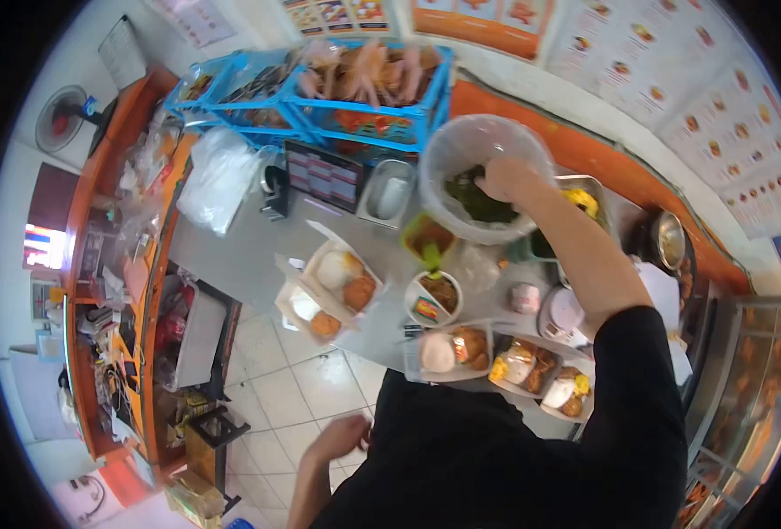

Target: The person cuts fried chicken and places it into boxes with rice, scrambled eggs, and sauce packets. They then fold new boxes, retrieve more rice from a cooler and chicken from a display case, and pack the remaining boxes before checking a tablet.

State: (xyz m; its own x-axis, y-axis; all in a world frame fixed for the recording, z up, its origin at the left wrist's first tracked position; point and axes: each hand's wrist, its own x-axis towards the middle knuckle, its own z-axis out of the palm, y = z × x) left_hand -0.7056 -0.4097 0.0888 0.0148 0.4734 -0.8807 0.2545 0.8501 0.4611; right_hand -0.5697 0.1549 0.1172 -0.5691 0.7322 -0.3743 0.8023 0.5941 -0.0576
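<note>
My right hand [507,180] reaches down into a large translucent bucket [439,145] and is at the dark green leaves [478,204] in it. Its fingers are drawn together, and I cannot tell what they hold. My left hand [342,437] hangs low beside my body over the tiled floor, its thumb and fingers apart and nothing in it. In front of the bucket stand a container of brown sauce [427,236] with a green handle and a round divided bowl [421,304] holding brown food and a small packet. An open box [368,247] with rice and fried food is to their left.
Along the counter's near edge sit several filled meal boxes [450,374]. A screen [323,176] and a metal tray [387,196] stand left of the bucket, with blue baskets [355,110] behind. Metal pans [670,240] are on the right. An orange shelf [156,353] lines the left.
</note>
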